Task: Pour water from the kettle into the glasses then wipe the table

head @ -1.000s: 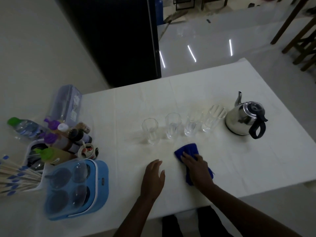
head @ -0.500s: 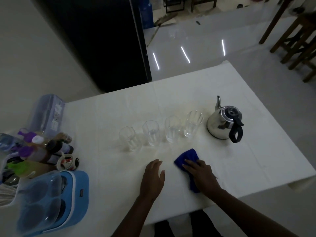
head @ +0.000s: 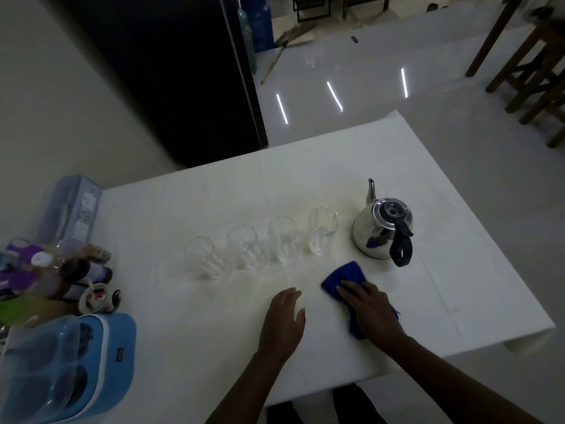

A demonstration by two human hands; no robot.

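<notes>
Several clear glasses stand in a row across the middle of the white table. A steel kettle with a black handle stands upright just right of the row. My right hand lies flat on a blue cloth, pressing it to the table in front of the kettle. My left hand rests palm down on the table beside it, fingers apart, holding nothing.
At the left edge stand a light blue container with glasses inside, a cluster of bottles and a clear plastic box. A dark cabinet rises behind the table. Wooden chairs stand at the far right.
The view has shifted, so the table's objects sit further left than before. My right hand with the cloth has slid slightly right, toward the kettle. My left hand stays flat.
</notes>
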